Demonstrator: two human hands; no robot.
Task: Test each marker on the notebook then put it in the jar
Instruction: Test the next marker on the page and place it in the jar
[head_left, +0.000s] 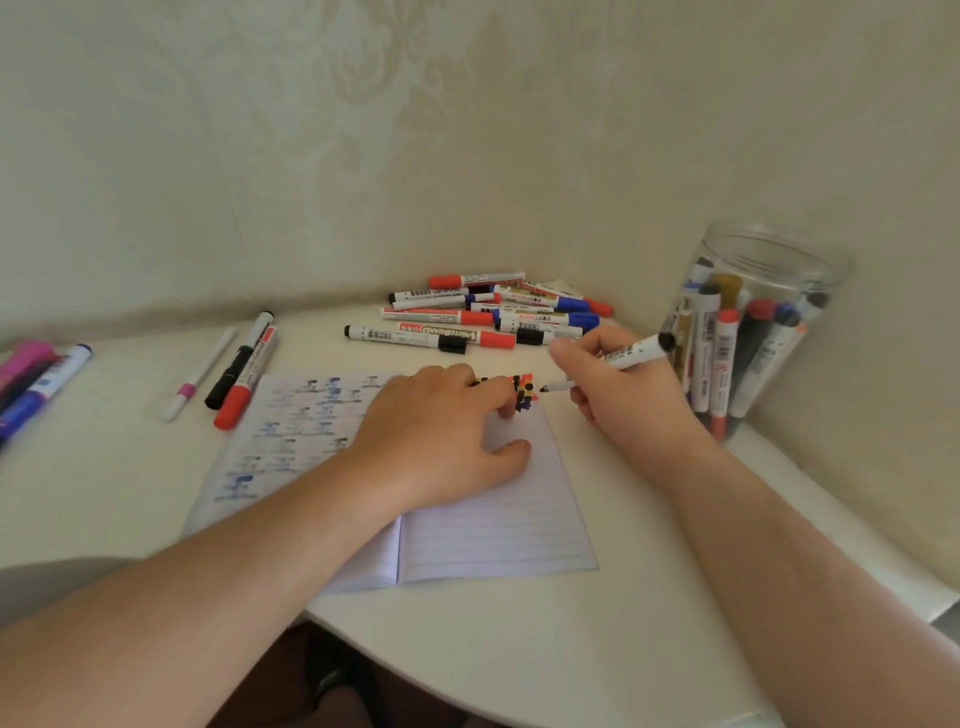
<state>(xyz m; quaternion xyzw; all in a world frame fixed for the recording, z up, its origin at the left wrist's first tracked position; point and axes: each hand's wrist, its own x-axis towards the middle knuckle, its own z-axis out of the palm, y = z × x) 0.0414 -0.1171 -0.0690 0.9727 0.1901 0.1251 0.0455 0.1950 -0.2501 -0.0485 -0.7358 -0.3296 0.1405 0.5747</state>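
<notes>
An open lined notebook (498, 519) lies on the white table, with black, red and blue test marks near the top of its right page. My left hand (441, 436) presses flat on that page. My right hand (618, 395) grips a white marker (631, 356) with a black end, its uncapped tip just right of the marks at the page's edge. A clear jar (753, 322) at the right holds several markers upright. A pile of markers (488, 314) lies behind the notebook.
Three markers (239, 369) lie left of the notebook, and a few more (36, 384) sit at the table's left edge. The wall runs close behind the pile and the jar. The table's curved front edge (363, 644) is near me.
</notes>
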